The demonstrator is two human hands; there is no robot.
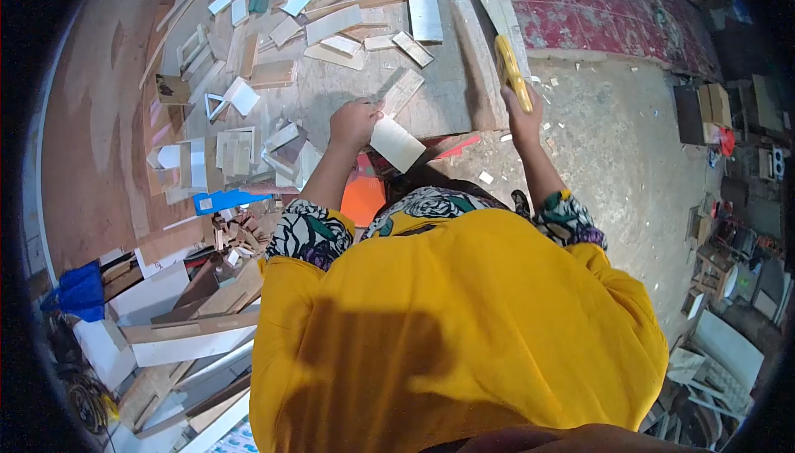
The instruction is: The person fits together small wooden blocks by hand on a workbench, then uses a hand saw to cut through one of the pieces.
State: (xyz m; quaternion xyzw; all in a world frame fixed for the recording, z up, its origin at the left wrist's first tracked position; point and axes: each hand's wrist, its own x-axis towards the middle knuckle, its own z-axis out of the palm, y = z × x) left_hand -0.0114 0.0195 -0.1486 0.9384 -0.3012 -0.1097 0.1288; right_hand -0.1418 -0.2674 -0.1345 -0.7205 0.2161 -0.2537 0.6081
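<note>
A big wooden workbench point(348, 93) fills the upper left, and it's littered with offcuts point(331, 26) of board and laminate, with more scrap boards point(190, 320) stacked on the floor at lower left. A small white laminate piece point(397, 144) is pinched at the bench's near edge by the left hand point(354, 122), which is closed around its top corner. A yellow utility knife point(512, 72) is gripped in the right hand point(525, 118), fist closed on the handle, raised beside a long plank point(484, 31) and apart from the piece. For a clean trim, the piece is probably best kept flat on the bench edge with fingers well clear of the cutting line. The blade itself can't be made out, and the lap area is hidden by the yellow garment point(464, 329).
</note>
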